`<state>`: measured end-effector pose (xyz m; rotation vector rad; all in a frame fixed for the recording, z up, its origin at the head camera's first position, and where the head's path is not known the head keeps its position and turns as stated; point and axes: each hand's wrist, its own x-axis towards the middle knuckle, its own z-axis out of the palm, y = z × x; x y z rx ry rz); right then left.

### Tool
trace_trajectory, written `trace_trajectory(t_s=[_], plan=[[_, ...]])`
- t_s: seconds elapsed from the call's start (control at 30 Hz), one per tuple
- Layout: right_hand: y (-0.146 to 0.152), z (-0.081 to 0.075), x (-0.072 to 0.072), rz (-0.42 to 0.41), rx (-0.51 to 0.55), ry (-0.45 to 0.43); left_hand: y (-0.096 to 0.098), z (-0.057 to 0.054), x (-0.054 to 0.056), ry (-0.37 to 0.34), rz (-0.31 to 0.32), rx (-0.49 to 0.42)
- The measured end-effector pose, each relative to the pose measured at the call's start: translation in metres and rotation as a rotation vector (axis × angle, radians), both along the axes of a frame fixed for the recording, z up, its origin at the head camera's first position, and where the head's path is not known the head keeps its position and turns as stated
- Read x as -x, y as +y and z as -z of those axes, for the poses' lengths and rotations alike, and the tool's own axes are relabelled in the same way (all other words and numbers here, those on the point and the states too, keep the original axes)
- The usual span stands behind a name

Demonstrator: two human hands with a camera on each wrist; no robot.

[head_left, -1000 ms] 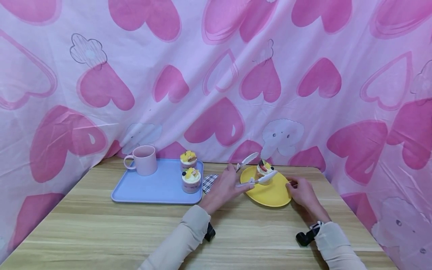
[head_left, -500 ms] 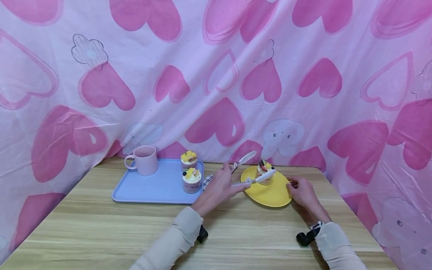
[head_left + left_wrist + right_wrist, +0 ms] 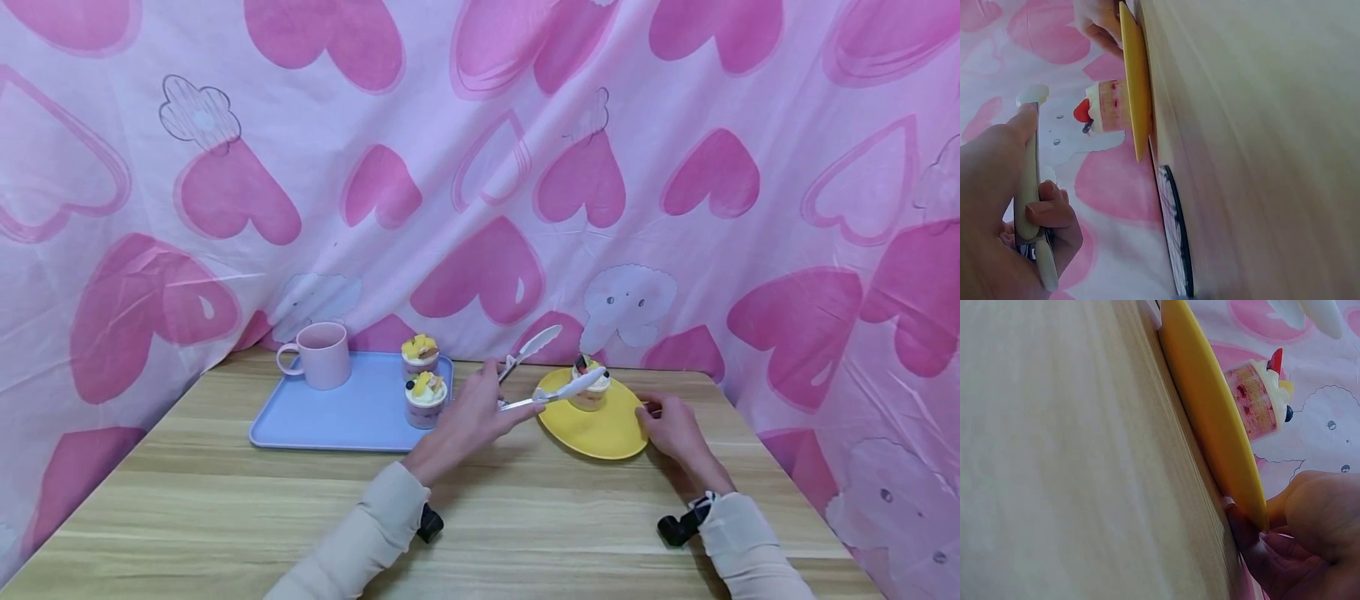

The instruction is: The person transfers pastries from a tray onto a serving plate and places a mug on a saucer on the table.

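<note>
My left hand (image 3: 467,418) grips white tongs (image 3: 551,367), whose two arms stand apart with nothing between them, just left of the yellow plate (image 3: 600,433). In the left wrist view the fingers (image 3: 1044,209) curl round the tongs' handle (image 3: 1027,187). A dessert cup (image 3: 588,385) topped with fruit stands on the plate. My right hand (image 3: 675,429) holds the plate's right rim; the right wrist view shows its fingers (image 3: 1285,544) pinching the yellow plate's edge (image 3: 1222,450), with the dessert cup (image 3: 1260,394) beyond.
A blue tray (image 3: 337,412) at the back left carries a pink mug (image 3: 322,356) and two dessert cups (image 3: 423,387). A checked cloth (image 3: 459,393) lies between tray and plate. A pink heart-patterned curtain (image 3: 480,167) closes off the back and sides of the wooden table (image 3: 225,517).
My left hand has drawn back to the left and lifted a little, carrying the tongs away from the dessert cup on the plate. The right hand has stayed on the plate's rim.
</note>
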<state>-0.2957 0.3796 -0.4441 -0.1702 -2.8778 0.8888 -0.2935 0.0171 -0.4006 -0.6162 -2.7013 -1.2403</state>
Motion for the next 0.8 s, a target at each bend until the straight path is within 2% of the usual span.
trace_trajectory(t_s=[0.37, 0.63, 0.8], plan=[[0.0, -0.001, -0.001, -0.009, 0.001, 0.004, -0.029, -0.002, -0.007, 0.042, -0.044, -0.003], [0.001, -0.002, 0.0, 0.005, 0.013, -0.019, -0.048, -0.004, -0.014, 0.065, -0.028, -0.019], [0.001, -0.001, 0.001, 0.0, 0.016, -0.017, -0.059, -0.006, -0.019, 0.073, -0.067, 0.005]])
